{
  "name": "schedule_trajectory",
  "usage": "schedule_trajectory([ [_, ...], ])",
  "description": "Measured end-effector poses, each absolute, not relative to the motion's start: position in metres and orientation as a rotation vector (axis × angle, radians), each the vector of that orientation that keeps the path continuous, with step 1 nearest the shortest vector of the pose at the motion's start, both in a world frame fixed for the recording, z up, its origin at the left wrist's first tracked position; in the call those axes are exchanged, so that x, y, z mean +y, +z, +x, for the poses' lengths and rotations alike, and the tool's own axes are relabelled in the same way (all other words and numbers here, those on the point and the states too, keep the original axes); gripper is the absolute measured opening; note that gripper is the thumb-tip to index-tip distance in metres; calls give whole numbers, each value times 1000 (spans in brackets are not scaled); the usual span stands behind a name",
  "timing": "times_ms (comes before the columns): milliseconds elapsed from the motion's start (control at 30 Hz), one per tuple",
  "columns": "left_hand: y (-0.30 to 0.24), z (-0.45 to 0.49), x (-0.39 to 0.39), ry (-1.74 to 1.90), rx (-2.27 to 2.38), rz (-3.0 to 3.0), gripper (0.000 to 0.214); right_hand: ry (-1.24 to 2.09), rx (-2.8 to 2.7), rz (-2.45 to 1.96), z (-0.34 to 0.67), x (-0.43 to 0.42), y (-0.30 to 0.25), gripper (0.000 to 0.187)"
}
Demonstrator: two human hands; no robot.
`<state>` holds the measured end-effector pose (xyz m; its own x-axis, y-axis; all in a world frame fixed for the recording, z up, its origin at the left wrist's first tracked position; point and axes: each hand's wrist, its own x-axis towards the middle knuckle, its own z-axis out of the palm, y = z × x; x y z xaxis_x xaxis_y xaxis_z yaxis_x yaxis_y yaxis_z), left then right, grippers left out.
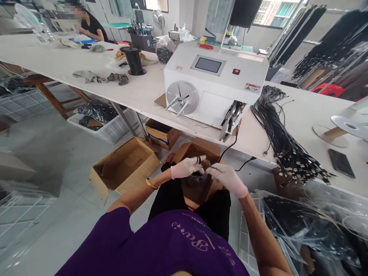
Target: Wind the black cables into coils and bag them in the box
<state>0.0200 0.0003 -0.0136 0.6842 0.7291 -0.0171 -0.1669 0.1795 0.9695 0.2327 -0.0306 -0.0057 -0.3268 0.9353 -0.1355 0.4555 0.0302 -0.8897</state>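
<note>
Gloved hands meet low in my view, over my lap: my left hand (186, 167) comes in from the left with fingers curled shut around a small coil of black cable (200, 173), a loop of it showing above the knuckles, while my right hand (227, 177) closes on the same coil from the other side, fingertips pinched at its edge. I see both forearms bent inward, a gold bangle (151, 184) on the left wrist. Below the hands stands an open cardboard box (198, 150), with a larger open box (126, 165) to its left on the floor. Ahead, the long white table (86, 63) carries a white winding machine (215, 82) with a touch screen, a red button and a metal disc on its front; a thick bundle of black cables (283, 143) drapes over the table edge to the right, just beside a dark phone (340, 163). A black spool (133, 60) stands farther back, near another person (90, 23) seated at the far end. The machine's warning label and the script on my purple shirt are too small or too warped for me to read.
</note>
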Motion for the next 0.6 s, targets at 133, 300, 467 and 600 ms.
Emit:
schedule_trajectory([
  [133, -20, 9, -10, 459, 329, 996, 65, 1272, -1677, -1385, 249, -18, -34, 37],
  [300, -4, 12, 10, 1049, 455, 1015, 60, 1184, -1967, -1365, 240, -33, -48, 37],
  [467, -12, 37, 31, 738, 732, 1575, 31, 295, -2554, -1473, 236, -16, 14, 22],
  [600, -18, 49, 21, 471, 597, 1487, 24, 346, -2402, -1503, 241, -5, 29, 23],
])
